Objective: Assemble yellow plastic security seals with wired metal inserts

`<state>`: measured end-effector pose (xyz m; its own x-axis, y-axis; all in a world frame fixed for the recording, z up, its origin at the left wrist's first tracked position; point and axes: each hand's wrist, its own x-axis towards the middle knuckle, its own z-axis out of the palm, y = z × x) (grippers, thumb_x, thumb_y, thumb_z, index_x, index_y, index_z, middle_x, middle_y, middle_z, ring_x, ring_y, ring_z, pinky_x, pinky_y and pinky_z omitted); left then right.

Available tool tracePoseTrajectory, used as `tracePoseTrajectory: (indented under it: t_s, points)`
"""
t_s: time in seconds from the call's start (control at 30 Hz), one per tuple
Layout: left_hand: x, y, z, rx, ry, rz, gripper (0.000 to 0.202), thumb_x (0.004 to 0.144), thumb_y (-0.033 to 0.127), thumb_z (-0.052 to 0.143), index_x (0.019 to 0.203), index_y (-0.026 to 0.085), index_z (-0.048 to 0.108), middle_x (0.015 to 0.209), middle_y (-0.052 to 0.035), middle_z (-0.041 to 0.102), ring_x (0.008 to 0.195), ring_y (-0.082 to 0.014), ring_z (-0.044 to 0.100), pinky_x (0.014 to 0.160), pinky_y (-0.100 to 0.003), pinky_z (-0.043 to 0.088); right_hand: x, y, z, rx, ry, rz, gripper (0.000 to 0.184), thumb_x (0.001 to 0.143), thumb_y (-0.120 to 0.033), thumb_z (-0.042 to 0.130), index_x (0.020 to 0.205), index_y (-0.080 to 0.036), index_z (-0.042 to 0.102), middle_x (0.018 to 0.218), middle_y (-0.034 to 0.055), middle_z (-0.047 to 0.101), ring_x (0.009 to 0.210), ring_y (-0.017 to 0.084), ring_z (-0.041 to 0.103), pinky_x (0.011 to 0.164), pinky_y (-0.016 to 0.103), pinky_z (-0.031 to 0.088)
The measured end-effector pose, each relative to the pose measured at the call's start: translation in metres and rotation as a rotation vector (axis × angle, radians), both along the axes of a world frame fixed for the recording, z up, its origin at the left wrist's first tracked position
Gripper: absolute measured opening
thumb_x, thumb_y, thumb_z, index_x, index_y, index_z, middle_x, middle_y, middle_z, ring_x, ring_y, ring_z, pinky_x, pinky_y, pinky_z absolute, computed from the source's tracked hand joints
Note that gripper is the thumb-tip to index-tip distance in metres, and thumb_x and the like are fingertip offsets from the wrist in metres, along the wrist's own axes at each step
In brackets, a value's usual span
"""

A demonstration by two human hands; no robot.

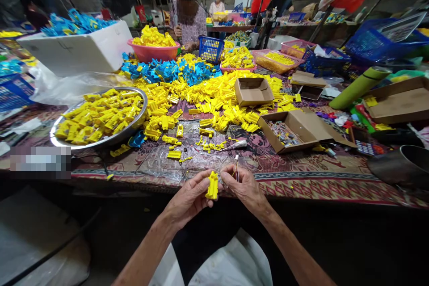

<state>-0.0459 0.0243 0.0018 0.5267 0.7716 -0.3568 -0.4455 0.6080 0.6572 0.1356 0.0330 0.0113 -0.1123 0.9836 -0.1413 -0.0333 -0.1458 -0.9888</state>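
Observation:
My left hand pinches a yellow plastic part upright at the table's front edge. Just right of it, my right hand is closed on a thin wire piece, whose light strands and small white end stick up above the fingers. The two hands are close together, and the fingertips of the right are beside the yellow part. On the tabletop beyond lie a few loose yellow pieces, a cluster of small yellow parts and a screwdriver with a pale handle.
A steel basin of yellow parts stands left. Heaped yellow parts and blue parts cover the middle. An open cardboard box holds wired pieces; a green bottle lies right. Across the table sits another person.

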Motion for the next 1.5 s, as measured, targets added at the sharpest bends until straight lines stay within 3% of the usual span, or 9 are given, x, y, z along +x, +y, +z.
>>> tracePoseTrajectory:
  t_s: [0.17,0.37,0.7,0.9,1.2,1.5]
  points:
    - [0.002,-0.005,0.005,-0.055,-0.015,0.019,0.042,0.086,0.032,0.069,0.125,0.019,0.060,0.092,-0.0052,0.066,0.069,-0.0093,0.063,0.058,-0.017,0.053,-0.007,-0.004,-0.002,0.053,-0.008,-0.022,0.022,0.083,-0.042,0.066,0.078,-0.020,0.064,0.070,-0.0006,0.063,0.061,0.014,0.058,0.057,0.026,0.048]
    - [0.004,-0.010,0.008,-0.097,0.017,0.059,0.039,0.087,0.032,0.069,0.123,0.022,0.062,0.096,-0.0044,0.067,0.072,-0.0095,0.066,0.062,-0.018,0.056,-0.011,-0.006,-0.012,0.071,-0.051,-0.034,0.023,0.086,-0.043,0.063,0.082,-0.021,0.064,0.069,-0.0001,0.062,0.061,0.015,0.057,0.056,0.026,0.047]
    - [0.006,-0.012,0.011,-0.128,0.051,0.103,0.037,0.087,0.029,0.068,0.123,0.021,0.063,0.093,-0.0035,0.066,0.068,-0.0076,0.063,0.058,-0.017,0.056,-0.015,-0.010,-0.016,0.265,-0.289,-0.123,0.012,0.087,-0.034,0.062,0.084,-0.023,0.065,0.076,0.0024,0.067,0.068,0.018,0.060,0.065,0.030,0.046]
    - [0.008,-0.012,0.014,-0.148,0.060,0.116,0.039,0.084,0.029,0.072,0.121,0.020,0.064,0.093,-0.0040,0.067,0.067,-0.0081,0.063,0.057,-0.017,0.056,-0.014,-0.009,-0.015,0.261,-0.333,-0.092,0.015,0.090,-0.034,0.058,0.086,-0.021,0.064,0.077,0.0023,0.067,0.067,0.017,0.061,0.066,0.028,0.048]
    - [0.009,-0.012,0.016,-0.156,0.050,0.142,0.036,0.085,0.026,0.071,0.120,0.017,0.065,0.091,-0.0045,0.066,0.067,-0.0083,0.063,0.057,-0.018,0.057,-0.016,-0.010,-0.015,0.253,-0.322,-0.080,0.019,0.091,-0.035,0.055,0.086,-0.018,0.063,0.074,0.0011,0.065,0.065,0.015,0.061,0.062,0.025,0.049]
    - [0.008,-0.012,0.010,-0.074,0.067,0.108,0.034,0.087,0.027,0.069,0.119,0.017,0.065,0.093,-0.0051,0.065,0.067,-0.0071,0.060,0.056,-0.017,0.054,-0.014,-0.011,-0.018,0.425,-0.523,-0.076,0.016,0.092,-0.030,0.053,0.087,-0.018,0.063,0.079,0.0047,0.067,0.072,0.018,0.062,0.068,0.029,0.048]
